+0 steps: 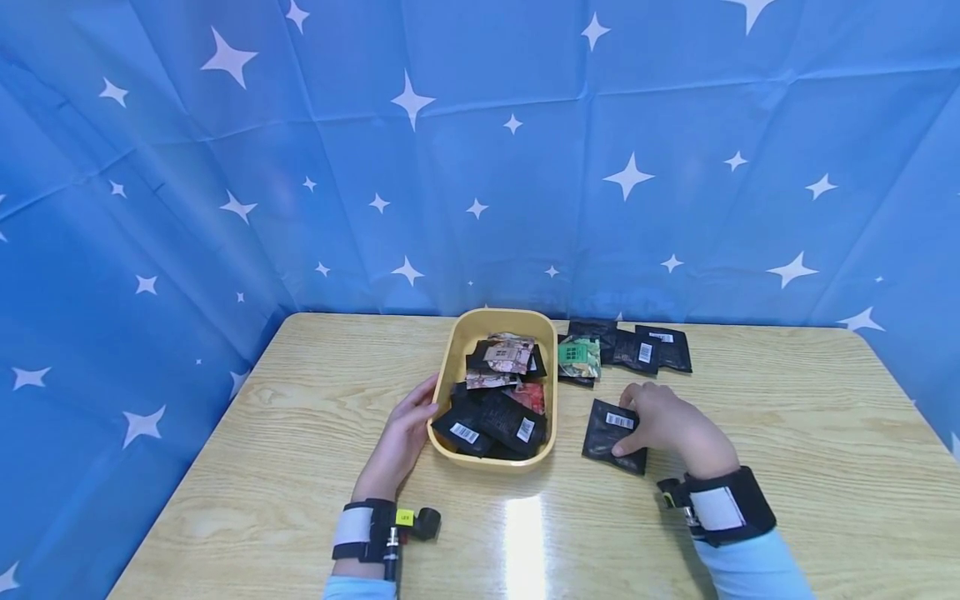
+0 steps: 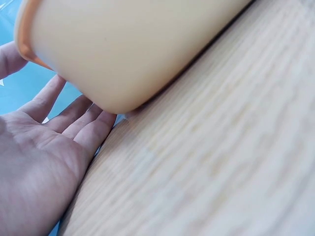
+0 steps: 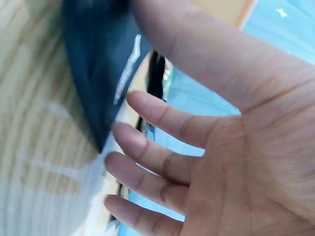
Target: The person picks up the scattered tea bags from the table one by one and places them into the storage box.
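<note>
My left hand [image 1: 402,436] rests against the left side of a yellow plastic bin [image 1: 495,468], its thumb near the rim. In the left wrist view its fingers [image 2: 91,130] reach to the bin's lower corner. Inside the bin lie black packets [image 1: 491,421] with white barcode labels, patterned pinkish packets [image 1: 510,354] and a red one [image 1: 529,397]. Right of the bin, my right hand [image 1: 671,425] is over a single black packet [image 1: 603,442], thumb on its face. In the right wrist view the other fingers [image 3: 157,110] spread loosely beside the packet's edge.
Behind the single packet, several black packets [image 1: 637,352] overlap near the table's back edge, with a green patterned packet [image 1: 579,357] on top at their left. The wooden table [image 1: 300,467] ends at a blue curtain [image 1: 480,167] with white stars.
</note>
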The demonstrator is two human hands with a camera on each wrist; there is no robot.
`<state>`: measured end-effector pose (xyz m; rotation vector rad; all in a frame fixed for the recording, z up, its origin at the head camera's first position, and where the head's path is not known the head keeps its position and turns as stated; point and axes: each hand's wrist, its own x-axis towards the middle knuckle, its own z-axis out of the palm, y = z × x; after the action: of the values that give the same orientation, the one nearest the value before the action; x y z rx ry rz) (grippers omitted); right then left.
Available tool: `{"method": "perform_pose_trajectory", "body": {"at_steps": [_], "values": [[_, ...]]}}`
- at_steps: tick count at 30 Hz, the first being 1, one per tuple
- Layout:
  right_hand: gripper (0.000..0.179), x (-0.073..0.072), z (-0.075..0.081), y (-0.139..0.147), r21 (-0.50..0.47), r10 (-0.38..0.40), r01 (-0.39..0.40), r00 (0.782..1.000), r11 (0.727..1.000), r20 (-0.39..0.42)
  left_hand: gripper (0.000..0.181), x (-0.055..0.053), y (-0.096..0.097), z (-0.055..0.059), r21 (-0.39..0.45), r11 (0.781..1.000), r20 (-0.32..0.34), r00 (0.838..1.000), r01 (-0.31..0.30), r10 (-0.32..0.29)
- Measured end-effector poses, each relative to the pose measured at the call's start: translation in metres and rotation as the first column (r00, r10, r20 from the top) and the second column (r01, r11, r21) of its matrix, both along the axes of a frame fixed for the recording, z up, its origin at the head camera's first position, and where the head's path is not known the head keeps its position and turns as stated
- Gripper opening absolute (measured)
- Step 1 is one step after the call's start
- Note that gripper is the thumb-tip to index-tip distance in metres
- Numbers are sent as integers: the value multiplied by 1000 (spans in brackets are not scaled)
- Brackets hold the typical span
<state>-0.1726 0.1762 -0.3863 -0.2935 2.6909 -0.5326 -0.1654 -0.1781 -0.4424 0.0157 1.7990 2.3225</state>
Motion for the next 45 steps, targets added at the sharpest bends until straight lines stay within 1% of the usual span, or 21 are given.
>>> {"method": "perform_pose_trajectory", "body": {"at_steps": [5,8,10,16,20,24,26,30,34,36,39,41,43,45], "values": [[79,2,-2,-2,18,-17,18,999,1000,-47,57,0,1,1,7,1000,12,1000,-7,7],[78,2,-2,-2,23,-15,16,998,1000,-57,56,0,1,2,0,1000,15,1000,-9,9],[77,1,-2,-2,26,-28,29,999,999,-47,56,0,1,2,-6,1000,18,1000,-8,8],[76,-1,2,-2,4,-63,63,998,998,31,56,0,0,2,2,1000,24,1000,-10,10],[71,-2,5,-3,-2,-63,63,998,998,31,57,1,-2,3,5,1000,18,1000,-17,17],[73,-2,8,-3,23,-61,61,998,998,1,57,0,-2,4,25,999,14,1000,-20,20],[74,-1,9,-2,39,-73,74,997,997,-27,57,0,-1,4,37,999,17,1000,-19,18],[74,0,13,0,63,-99,107,987,992,-127,57,0,-1,3,26,1000,15,1000,-9,8],[55,-2,19,5,45,-115,132,958,990,-261,57,0,1,2,16,1000,9,1000,2,-2],[41,-4,26,7,15,-115,128,933,992,-340,57,1,1,2,10,1000,8,1000,4,-4],[27,-7,37,5,-18,-107,112,878,994,-467,57,1,1,2,3,1000,5,1000,6,-6],[21,-11,44,-1,-21,-83,86,830,996,-551,57,1,1,2,7,1000,4,1000,3,-3],[15,-15,50,-9,-8,-51,58,793,998,-607,57,1,1,2,10,1000,3,1000,-1,1],[12,-19,54,-18,9,-4,13,753,1000,-659,56,1,1,1,5,1000,3,1000,-6,6]]}}
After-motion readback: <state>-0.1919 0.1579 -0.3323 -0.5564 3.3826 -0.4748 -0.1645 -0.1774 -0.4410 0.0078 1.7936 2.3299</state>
